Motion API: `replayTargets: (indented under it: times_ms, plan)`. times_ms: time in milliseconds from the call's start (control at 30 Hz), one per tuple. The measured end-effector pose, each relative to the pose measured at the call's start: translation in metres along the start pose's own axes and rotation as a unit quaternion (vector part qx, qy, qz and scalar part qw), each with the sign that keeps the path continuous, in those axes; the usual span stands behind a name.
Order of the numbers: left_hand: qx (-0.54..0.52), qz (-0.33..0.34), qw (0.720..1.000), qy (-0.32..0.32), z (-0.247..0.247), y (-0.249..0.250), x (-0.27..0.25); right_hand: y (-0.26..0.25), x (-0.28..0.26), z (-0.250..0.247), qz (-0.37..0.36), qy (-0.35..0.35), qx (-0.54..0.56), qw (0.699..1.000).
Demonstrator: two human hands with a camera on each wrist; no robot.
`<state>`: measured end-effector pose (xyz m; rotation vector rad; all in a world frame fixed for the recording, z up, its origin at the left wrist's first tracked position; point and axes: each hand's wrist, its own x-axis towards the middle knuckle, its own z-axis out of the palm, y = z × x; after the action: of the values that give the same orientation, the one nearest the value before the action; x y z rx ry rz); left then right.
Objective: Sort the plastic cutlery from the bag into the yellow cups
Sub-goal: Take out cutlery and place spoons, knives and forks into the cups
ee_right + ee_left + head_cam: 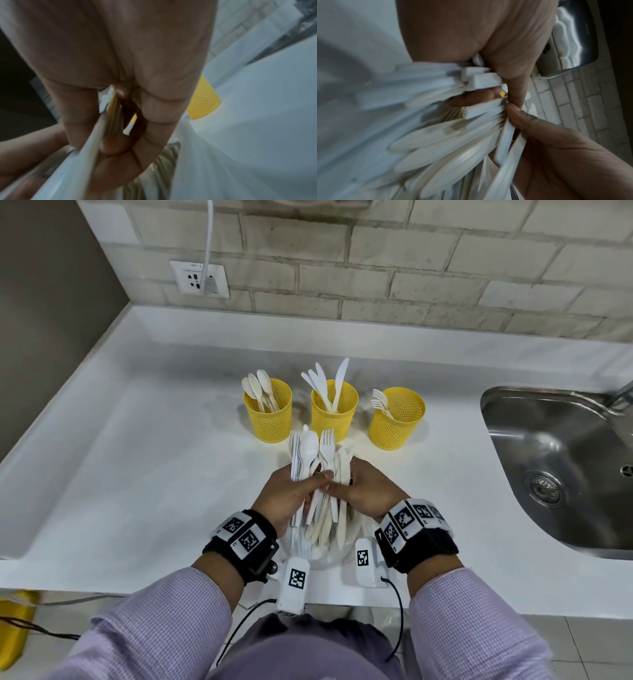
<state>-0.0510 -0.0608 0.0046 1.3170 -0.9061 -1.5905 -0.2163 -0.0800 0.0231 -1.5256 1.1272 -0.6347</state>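
We see both hands, left hand (291, 491) and right hand (363, 491), grasping the cutlery bundle (317, 474) above the worktop (137, 474), heads pointing away towards three yellow cups: spoons (268, 412), knives (334, 409), forks (397, 417).

a kitchen: a white counter (137, 440), a steel sink (561, 474), a tiled wall (376, 268) with a socket (200, 279).

Head overhead; wrists close on cutlery (318, 470)
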Motion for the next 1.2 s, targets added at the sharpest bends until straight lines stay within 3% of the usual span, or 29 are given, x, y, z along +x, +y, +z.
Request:
replayTargets:
  times_ms: [133,267,433,567,967,1200]
  plan:
    - [-0.021,-0.012,1.000,-0.002,-0.004,-0.004,0.004,0.002,0.006,-0.007,0.013,-0.025,-0.057,0.998]
    - [0.009,0.001,1.000,-0.007,-0.007,-0.008,0.009,0.003,0.009,-0.006,0.021,0.010,-0.085,0.996]
    - [0.039,0.015,0.998,-0.040,-0.010,-0.010,0.011,0.005,0.009,-0.009,0.064,0.015,-0.016,0.998]
    - [0.044,0.030,0.997,-0.064,-0.012,-0.011,0.010,0.009,0.014,-0.010,0.081,0.049,-0.043,0.995]
    - [0.107,0.063,0.992,-0.006,-0.013,-0.012,0.013,0.014,0.011,-0.006,0.107,0.117,0.088,0.983]
    - [0.142,0.092,0.985,-0.025,-0.011,-0.015,0.018,0.013,0.016,-0.002,0.095,0.104,0.027,0.990]
